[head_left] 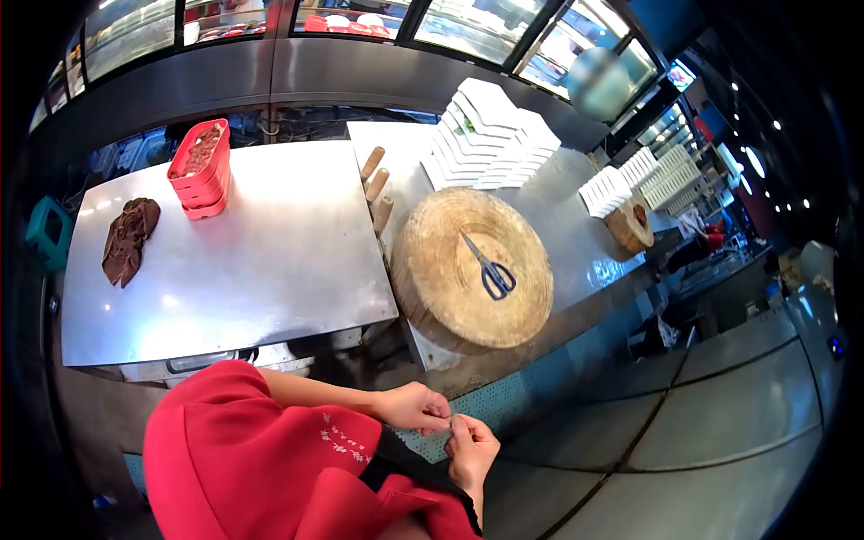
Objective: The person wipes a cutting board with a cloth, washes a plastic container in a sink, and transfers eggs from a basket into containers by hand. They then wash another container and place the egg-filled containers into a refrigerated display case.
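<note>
My left hand and my right hand meet in front of my red apron, fingertips pinched together. Both are closed; anything between the fingers is too small to make out. Beyond them, on the counter, stands a round wooden chopping block. Scissors with dark blue handles lie on it, blades pointing away from me. Neither hand touches the block or the scissors.
A steel table to the left bears a dark brown crumpled cloth-like item and stacked red trays with meat on top. Wooden handles stand at its right edge. White dishes are stacked behind the block. Glass cases line the back.
</note>
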The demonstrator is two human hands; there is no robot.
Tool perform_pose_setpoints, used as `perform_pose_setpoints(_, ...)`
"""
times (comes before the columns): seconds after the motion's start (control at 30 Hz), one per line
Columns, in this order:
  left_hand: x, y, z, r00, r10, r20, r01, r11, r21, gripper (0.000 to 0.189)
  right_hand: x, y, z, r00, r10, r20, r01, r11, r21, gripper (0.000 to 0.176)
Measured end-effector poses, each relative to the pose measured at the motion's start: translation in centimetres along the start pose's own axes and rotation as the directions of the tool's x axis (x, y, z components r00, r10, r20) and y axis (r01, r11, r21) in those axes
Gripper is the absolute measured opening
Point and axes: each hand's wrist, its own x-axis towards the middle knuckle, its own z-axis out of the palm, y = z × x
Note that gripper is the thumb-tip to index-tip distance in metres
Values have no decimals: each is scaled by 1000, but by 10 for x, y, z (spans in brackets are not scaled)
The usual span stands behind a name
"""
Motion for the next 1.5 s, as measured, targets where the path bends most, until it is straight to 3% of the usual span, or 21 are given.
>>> perform_pose_setpoints(0.1,11,7,-20,996,-68,-53,70,997,34,22,28,1,8,993,-104,57,111,984,-141,9)
perform_pose_setpoints(0.23,25,8,-32,994,-106,-17,106,994,-15,20,58,-3,3,986,-78,146,110,969,-219,7)
perform_pose_setpoints(0.3,32,3,-33,993,-115,-39,104,972,-211,18,73,-11,4,976,-73,205,118,968,-219,7)
perform_pose_setpoints(0.43,44,16,-30,952,-247,-179,185,934,-306,20,103,-23,-6,952,29,303,56,962,-268,6)
perform_pose_setpoints(0.6,69,30,-16,934,-233,-272,136,932,-335,21,135,-50,-30,850,79,521,-29,994,-103,7)
perform_pose_setpoints(0.77,88,42,-2,888,-288,-357,104,885,-454,18,162,-62,-47,763,77,642,-54,997,-55,7)
perform_pose_setpoints(0.97,94,40,12,880,-257,-399,82,910,-405,17,175,-62,-55,732,43,680,120,974,-191,6)
perform_pose_setpoints(1.1,88,45,16,883,-249,-399,93,924,-372,20,175,-60,-52,732,38,680,125,974,-190,6)
perform_pose_setpoints(1.17,85,43,19,876,-201,-438,17,921,-389,19,170,-63,-48,737,46,674,110,976,-187,6)
perform_pose_setpoints(1.23,81,41,22,879,-203,-432,3,907,-421,18,164,-64,-43,741,-72,668,245,955,-170,5)
perform_pose_setpoints(1.3,77,42,23,860,-166,-483,-93,878,-469,18,158,-65,-37,739,-116,663,273,952,-138,4)
perform_pose_setpoints(1.37,73,39,24,836,-183,-517,-134,845,-517,20,151,-67,-33,676,-298,674,448,893,-55,3)
perform_pose_setpoints(1.5,63,31,22,825,-120,-553,-159,889,-430,23,151,-49,-27,618,-354,702,556,828,-73,3)
